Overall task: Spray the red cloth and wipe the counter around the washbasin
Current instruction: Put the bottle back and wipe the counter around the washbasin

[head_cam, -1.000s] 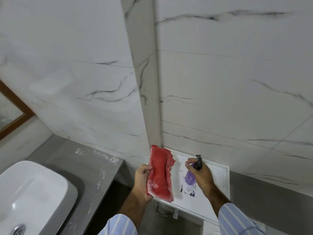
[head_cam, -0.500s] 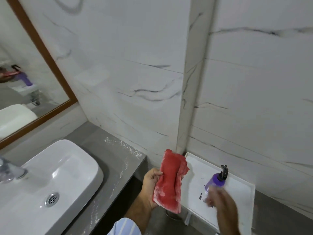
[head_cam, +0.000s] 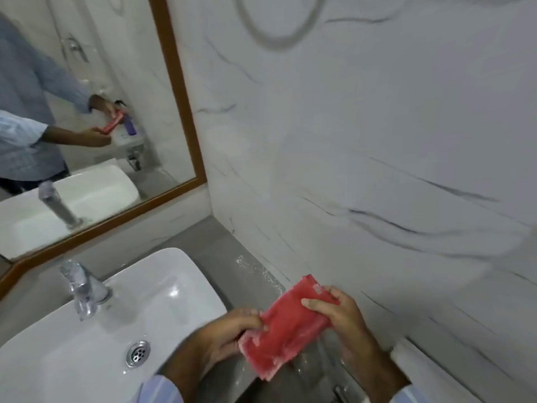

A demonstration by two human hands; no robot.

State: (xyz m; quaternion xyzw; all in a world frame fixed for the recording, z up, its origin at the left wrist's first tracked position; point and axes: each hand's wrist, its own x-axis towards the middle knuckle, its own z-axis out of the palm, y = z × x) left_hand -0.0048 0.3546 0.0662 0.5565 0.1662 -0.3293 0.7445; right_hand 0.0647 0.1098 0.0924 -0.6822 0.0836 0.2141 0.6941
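I hold the folded red cloth [head_cam: 286,325] in both hands above the grey counter [head_cam: 203,242], just right of the white washbasin [head_cam: 162,289]. My left hand [head_cam: 229,334] grips its lower left end. My right hand [head_cam: 341,318] pinches its upper right end. The purple spray bottle [head_cam: 130,126] shows only as a reflection in the mirror, standing on a white shelf; it is out of direct view.
A chrome tap [head_cam: 82,289] stands at the basin's back left. A wood-framed mirror [head_cam: 96,117] fills the upper left. Marble wall tiles [head_cam: 363,141] close the right side. The edge of a white shelf [head_cam: 406,351] shows at lower right. Droplets glisten on the counter by the wall.
The view swung left toward the basin and mirror. My right hand let go of the spray bottle on the white shelf and took the cloth's other end.
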